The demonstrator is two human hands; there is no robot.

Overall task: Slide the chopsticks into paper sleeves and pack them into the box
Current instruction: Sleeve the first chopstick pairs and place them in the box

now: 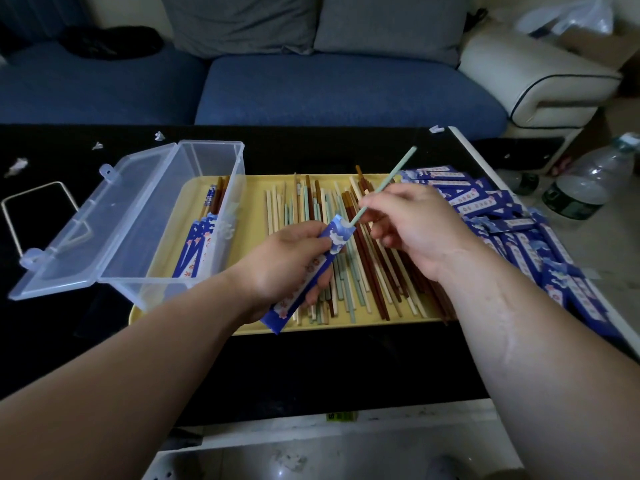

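Sleeving step: left hand (282,265) grips a sleeve (304,277), right hand (407,225) pinches a green chopstick (388,183) at its mouth; next, push it straight down inside

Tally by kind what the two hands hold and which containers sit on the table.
sleeve, in left hand: 1
green chopstick, in right hand: 1
box: 1
tray: 1
Total: 4

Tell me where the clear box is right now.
In the head view, the clear box sits open at left, partly on the yellow tray, just left of the loose chopsticks.
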